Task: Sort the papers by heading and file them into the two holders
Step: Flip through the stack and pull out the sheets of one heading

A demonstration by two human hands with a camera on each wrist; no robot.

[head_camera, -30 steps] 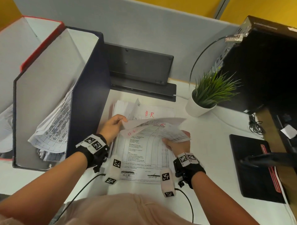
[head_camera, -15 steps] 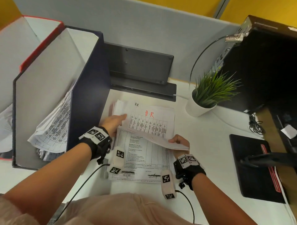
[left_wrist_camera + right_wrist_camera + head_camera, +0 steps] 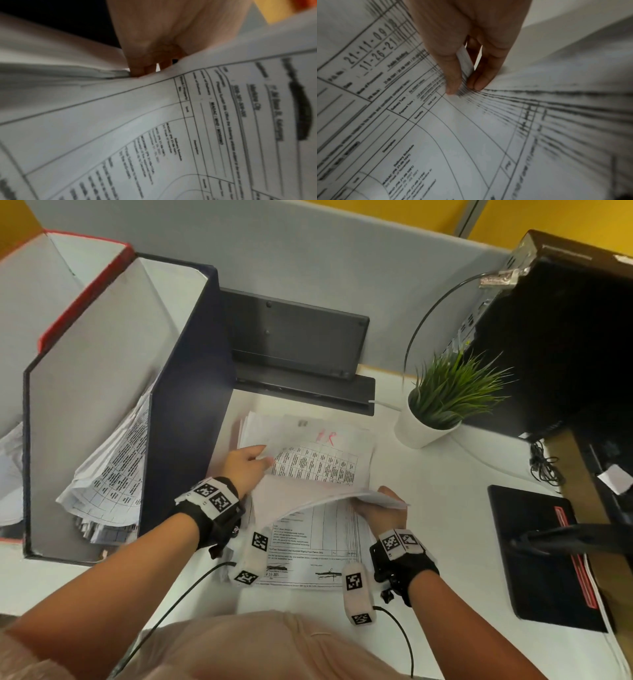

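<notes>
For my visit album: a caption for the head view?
Both hands, left and right, lift a sheet marked HR beside a dark paper holder.

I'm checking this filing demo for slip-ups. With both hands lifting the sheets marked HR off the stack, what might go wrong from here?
1. The right hand pinches only a corner of the lifted sheets, which sag; some might slip out.
2. The left hand reaches in at the edge; a wrong sheet from the stack could come along.
3. The blue holder already holds slumped papers; new sheets may snag.
</notes>
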